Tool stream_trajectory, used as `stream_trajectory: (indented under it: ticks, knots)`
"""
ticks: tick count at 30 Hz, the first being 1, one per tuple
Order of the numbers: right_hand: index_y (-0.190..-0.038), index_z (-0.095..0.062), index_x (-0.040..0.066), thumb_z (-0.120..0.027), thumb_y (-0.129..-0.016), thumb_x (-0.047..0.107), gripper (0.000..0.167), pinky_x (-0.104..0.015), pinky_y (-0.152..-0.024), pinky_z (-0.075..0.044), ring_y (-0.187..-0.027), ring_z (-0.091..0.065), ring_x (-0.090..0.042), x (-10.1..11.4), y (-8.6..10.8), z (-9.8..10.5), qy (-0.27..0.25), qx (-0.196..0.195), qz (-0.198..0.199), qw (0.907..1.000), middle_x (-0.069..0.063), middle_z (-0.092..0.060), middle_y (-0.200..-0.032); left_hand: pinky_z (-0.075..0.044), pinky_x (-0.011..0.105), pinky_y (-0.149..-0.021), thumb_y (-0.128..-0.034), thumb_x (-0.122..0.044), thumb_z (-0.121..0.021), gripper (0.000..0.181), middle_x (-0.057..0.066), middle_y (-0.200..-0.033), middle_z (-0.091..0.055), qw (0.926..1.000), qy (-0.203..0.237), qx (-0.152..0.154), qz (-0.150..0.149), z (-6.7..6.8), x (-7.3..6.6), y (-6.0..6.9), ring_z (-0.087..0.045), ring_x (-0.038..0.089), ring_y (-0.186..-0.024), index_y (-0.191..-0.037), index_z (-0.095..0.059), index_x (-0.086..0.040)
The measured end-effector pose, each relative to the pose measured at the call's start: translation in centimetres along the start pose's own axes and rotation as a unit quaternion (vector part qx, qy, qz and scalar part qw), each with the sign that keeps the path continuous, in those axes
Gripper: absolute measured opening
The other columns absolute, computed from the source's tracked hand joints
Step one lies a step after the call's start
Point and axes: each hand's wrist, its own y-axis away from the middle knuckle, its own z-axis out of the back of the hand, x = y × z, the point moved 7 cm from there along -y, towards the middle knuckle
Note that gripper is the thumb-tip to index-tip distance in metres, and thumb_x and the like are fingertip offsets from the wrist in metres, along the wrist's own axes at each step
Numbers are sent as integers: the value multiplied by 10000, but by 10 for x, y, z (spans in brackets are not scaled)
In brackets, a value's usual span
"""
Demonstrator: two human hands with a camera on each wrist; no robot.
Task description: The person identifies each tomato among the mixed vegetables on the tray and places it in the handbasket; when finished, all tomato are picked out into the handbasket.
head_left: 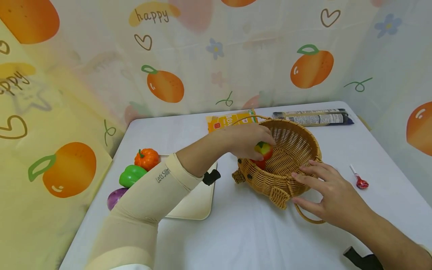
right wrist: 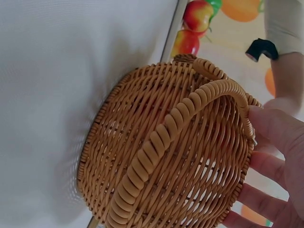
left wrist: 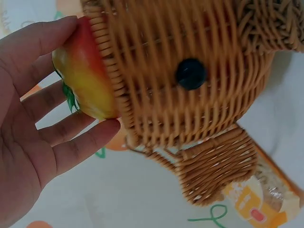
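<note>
My left hand [head_left: 251, 140] holds a red-and-yellow fruit with green leaves [head_left: 264, 150] at the left rim of a wicker basket [head_left: 297, 150]. In the left wrist view, thumb and fingers curl round this fruit [left wrist: 88, 71], partly hidden by the basket wall. Another red piece [head_left: 260, 164] shows just below it inside the basket. My right hand [head_left: 324, 191] touches the basket's right rim with fairly straight fingers, its thumb lower on the outside. From the right wrist, the thumb lies by the basket's curved handle [right wrist: 166, 128].
Left of the basket lies a pale tray [head_left: 192, 204], with an orange pumpkin [head_left: 147, 159], green pepper [head_left: 132, 176] and purple vegetable [head_left: 116, 197] beside it. Red-and-yellow fruits [right wrist: 197, 16] sit near the tray. Behind are a yellow packet [head_left: 229, 119] and dark package [head_left: 314, 117]; a lollipop [head_left: 362, 183] lies right.
</note>
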Motion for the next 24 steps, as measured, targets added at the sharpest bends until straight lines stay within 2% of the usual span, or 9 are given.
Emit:
stream_trajectory:
  ticks: [3, 7, 13, 20, 23, 24]
  knots:
    - [-1215, -767, 231, -457, -879, 795, 726, -664, -905, -525, -1279, -550, -370, 0, 0, -1, -3, -23, -15, 10000, -84, -705, -1210, -454, 277, -1076, -983, -289, -686, 493, -10, -1459, -552, 9999, -104, 77, 30, -8, 0, -6, -522, 134, -1250, -1457, -581, -201]
    - [-1209, -770, 224, -386, -894, 802, 762, -656, -903, -527, -1276, -554, -370, 2, 0, 0, 8, -90, 15, 10000, -82, -706, -1204, -444, 281, -1095, -980, -282, -690, 510, -5, -1476, -543, 9998, -116, 114, 120, -14, 2, -9, -516, 139, -1262, -1471, -569, -214]
    - [-1218, -767, 215, -502, -884, 776, 704, -650, -920, -528, -1280, -556, -364, 2, 0, 0, -12, -86, 41, 10000, -74, -703, -1206, -430, 307, -1128, -972, -268, -701, 545, 9, -1551, -484, 9996, 7, 162, 251, -18, 2, -10, -477, 170, -1362, -1493, -544, -238]
    - [-1218, -765, 229, -456, -897, 779, 708, -651, -904, -528, -1274, -558, -364, 2, 0, 0, -25, -120, 68, 9999, -72, -703, -1200, -358, 347, -1201, -970, -296, -709, 571, 5, -1571, -461, 9998, -57, 119, 134, -20, 1, -11, -422, 189, -1446, -1509, -526, -244]
    - [-1203, -771, 228, -624, -861, 736, 630, -645, -904, -533, -1272, -560, -362, 0, 1, 0, 2, -96, 36, 9999, -67, -704, -1197, -353, 342, -1204, -972, -313, -707, 579, -1, -1571, -457, 9999, -97, 82, 56, -20, -1, -11, -413, 185, -1451, -1515, -517, -244]
    - [-1199, -773, 224, -639, -854, 732, 629, -644, -899, -537, -1271, -560, -363, 0, 1, 0, 11, -82, 20, 10000, -70, -704, -1198, -351, 341, -1207, -973, -319, -706, 582, -3, -1576, -452, 9999, -101, 68, 40, -19, -1, -10, -404, 184, -1459, -1518, -514, -245]
